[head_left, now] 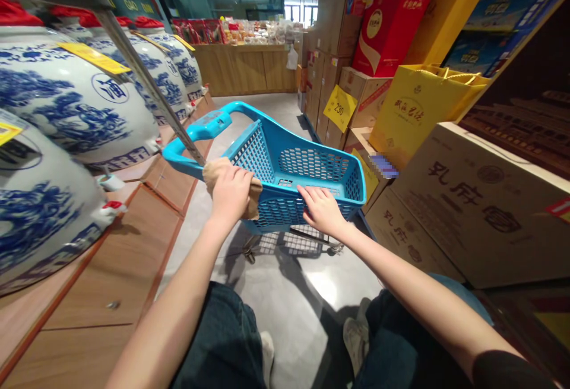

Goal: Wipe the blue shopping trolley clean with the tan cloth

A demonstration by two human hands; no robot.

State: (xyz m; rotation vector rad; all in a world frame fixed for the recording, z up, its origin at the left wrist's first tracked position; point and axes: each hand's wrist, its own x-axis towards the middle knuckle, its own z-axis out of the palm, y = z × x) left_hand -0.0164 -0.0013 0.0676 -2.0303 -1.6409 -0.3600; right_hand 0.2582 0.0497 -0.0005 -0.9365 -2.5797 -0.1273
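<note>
A blue plastic shopping cart stands crosswise in front of me, its basket without goods in it. My left hand presses a tan cloth over the near rim, close to the handle, with the fingers curled around it. Further along the same rim, my right hand grips the edge, fingers over the top and thumb side hidden. A grey metal pole slants down from the upper left to the cart beside the cloth.
Large blue-and-white jars with red tops line a wooden platform at left. Stacked cartons, a yellow bag and a red box crowd the right. A wooden counter with packaged goods stands behind.
</note>
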